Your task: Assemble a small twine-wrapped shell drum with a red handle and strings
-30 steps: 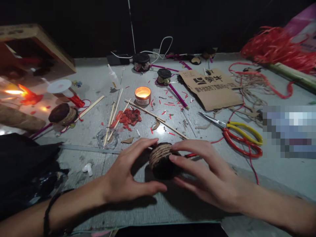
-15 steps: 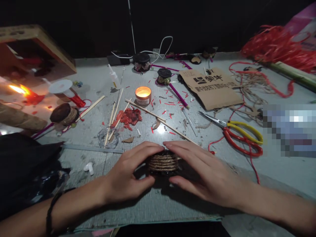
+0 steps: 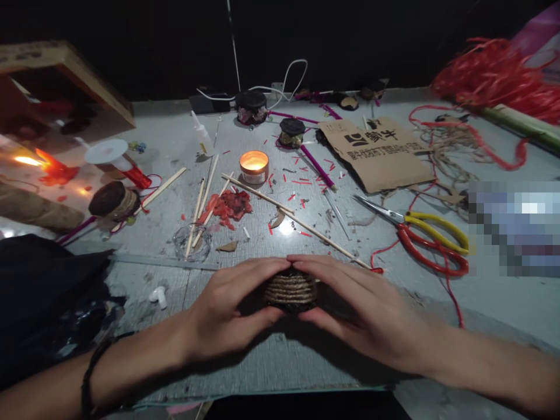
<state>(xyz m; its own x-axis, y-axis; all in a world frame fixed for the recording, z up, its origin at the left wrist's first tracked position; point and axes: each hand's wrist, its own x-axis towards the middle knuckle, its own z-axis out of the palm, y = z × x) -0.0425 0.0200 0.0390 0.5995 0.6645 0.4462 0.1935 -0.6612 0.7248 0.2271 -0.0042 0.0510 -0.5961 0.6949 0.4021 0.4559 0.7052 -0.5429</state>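
Observation:
Between my palms sits a small twine-wrapped drum [image 3: 291, 290], its dark ends above and below several turns of brown twine. My left hand [image 3: 231, 303] grips it from the left, fingers over the top and thumb at the lower edge. From the right, my right hand [image 3: 356, 309] closes on it the same way, the fingertips of both hands meeting over the top. A thin wooden stick [image 3: 301, 224] lies just beyond the hands. Another drum with twine around it [image 3: 114, 201] rests on the left, beside a spool of red thread [image 3: 107, 154].
A lit tin candle [image 3: 254, 166] stands mid-table, and an open flame [image 3: 32, 160] burns at the left. Scissors [image 3: 406, 224] lie on the right near a cardboard piece [image 3: 376, 154]. A glue bottle [image 3: 202, 135], red wax-like lumps [image 3: 231, 207] and a white earbud [image 3: 158, 296] are about.
My fingers and thumbs have closed in tighter around the drum, the fingertips drawing together over its top. The view has shifted slightly.

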